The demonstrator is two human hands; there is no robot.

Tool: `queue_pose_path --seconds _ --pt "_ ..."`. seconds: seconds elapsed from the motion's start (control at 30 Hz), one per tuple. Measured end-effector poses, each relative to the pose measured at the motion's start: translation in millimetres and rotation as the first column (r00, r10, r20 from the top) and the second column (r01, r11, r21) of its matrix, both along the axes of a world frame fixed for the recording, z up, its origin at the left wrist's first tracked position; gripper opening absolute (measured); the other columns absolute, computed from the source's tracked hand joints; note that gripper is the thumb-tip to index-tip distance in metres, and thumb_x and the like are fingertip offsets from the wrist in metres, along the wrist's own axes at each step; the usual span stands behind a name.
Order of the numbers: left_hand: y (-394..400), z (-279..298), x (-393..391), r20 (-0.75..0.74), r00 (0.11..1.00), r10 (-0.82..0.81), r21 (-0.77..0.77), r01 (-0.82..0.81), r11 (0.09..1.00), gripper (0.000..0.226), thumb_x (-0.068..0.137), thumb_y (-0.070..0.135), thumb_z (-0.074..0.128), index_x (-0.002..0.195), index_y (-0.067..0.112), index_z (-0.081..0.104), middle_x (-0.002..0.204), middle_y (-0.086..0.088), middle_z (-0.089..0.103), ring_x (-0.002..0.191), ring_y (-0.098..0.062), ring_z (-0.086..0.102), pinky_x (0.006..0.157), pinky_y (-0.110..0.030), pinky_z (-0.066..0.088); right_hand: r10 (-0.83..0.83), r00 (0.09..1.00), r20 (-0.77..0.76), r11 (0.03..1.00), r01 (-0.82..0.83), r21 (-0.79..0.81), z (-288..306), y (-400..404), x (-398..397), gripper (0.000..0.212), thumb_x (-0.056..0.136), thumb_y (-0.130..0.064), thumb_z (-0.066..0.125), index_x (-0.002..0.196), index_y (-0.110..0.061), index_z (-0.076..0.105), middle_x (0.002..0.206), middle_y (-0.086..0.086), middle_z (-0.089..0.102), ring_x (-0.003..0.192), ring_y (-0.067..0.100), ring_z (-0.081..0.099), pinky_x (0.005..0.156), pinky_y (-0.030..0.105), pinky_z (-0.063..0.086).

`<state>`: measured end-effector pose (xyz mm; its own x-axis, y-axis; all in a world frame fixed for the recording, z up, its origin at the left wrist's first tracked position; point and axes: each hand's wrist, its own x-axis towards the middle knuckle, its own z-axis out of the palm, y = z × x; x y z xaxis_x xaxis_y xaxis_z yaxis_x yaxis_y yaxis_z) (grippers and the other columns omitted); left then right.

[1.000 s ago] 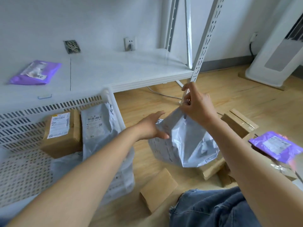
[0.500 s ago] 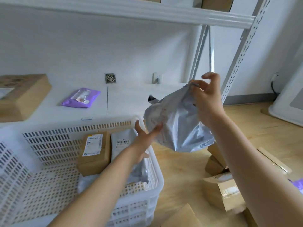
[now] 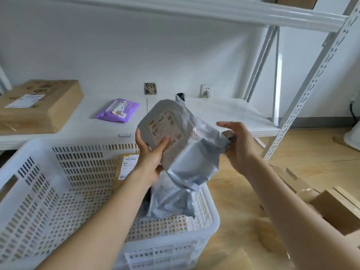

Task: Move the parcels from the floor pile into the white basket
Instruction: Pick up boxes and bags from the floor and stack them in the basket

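Left fingers (image 3: 164, 142) curl round the label end of the grey mailer (image 3: 181, 145); right hand (image 3: 238, 145) pinches its crumpled side. Mailer mid-frame, above the basket (image 3: 210, 227) rim. Likely light, soft, slick film; grip the firmer label end

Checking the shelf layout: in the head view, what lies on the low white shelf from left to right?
Cardboard box → purple parcel → grey parcel, held up in front of the shelf by both hands, not lying on it.
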<state>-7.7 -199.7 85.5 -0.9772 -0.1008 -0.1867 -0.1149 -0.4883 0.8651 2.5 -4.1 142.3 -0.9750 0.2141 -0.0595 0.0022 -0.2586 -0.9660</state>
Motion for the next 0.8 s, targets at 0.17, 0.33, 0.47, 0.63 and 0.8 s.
queue_pose_path --seconds 0.17,0.33,0.47,0.63,0.8 --pt "-41.0 -9.1 -2.9 -0.103 0.994 -0.022 -0.116 0.01 0.993 0.105 0.071 0.022 0.076 0.134 0.061 0.002 0.139 0.011 0.044 0.115 -0.011 0.055 0.081 -0.035 0.053 0.154 0.988 0.009 0.952 -0.15 0.265 -26.1 -40.2 -2.7 0.027 0.085 -0.038 0.058 0.112 -0.037 0.057 0.09 -0.02 0.055 0.082 -0.003 0.05 0.067 0.024 0.038" --pt "-75.3 -12.7 0.2 -0.183 0.979 -0.095 -0.306 0.035 0.951 0.119 0.055 0.025 0.079 0.136 0.058 0.0 0.147 0.007 0.031 0.127 -0.014 0.043 0.099 -0.043 0.043 0.433 0.901 -0.004 0.855 -0.41 0.318 -48.9 -77.1 -8.1 0.066 0.083 -0.029 0.065 0.138 -0.042 0.031 0.12 -0.003 0.057 0.107 0.011 0.057 0.092 0.03 0.045" --pt "-93.9 -8.1 1.0 -0.154 0.973 -0.173 -0.394 0.1 0.914 0.108 0.049 0.022 0.082 0.124 0.069 0.02 0.137 -0.002 0.048 0.122 -0.02 0.051 0.095 -0.047 0.047 0.503 0.861 -0.067 0.832 -0.462 0.308 -64.0 -98.8 -11.0 0.068 0.088 -0.018 0.059 0.142 -0.04 0.024 0.128 -0.018 0.051 0.104 -0.006 0.059 0.083 0.013 0.05" --pt "-119.9 -5.3 0.4 -0.105 0.947 -0.304 -0.519 0.209 0.829 0.081 0.049 0.02 0.084 0.103 0.067 0.046 0.12 0.01 0.061 0.104 -0.003 0.061 0.083 -0.026 0.052 0.473 0.88 -0.031 0.832 -0.435 0.344 -76.1 -109.4 -12.9 0.076 0.086 -0.028 0.061 0.141 -0.049 0.013 0.127 -0.042 0.027 0.114 -0.017 0.038 0.082 -0.003 0.035" --pt "-147.1 5.9 1.8 -0.106 0.959 -0.261 -0.55 0.162 0.819 0.055 0.064 0.009 0.078 0.097 0.05 0.062 0.124 0.003 0.06 0.105 -0.011 0.06 0.089 -0.031 0.049 0.528 0.849 -0.03 0.818 -0.498 0.287 -78.0 -140.0 -15.8 0.065 0.09 -0.019 0.057 0.136 -0.051 0.024 0.138 -0.021 0.038 0.123 -0.002 0.042 0.102 0.017 0.036"
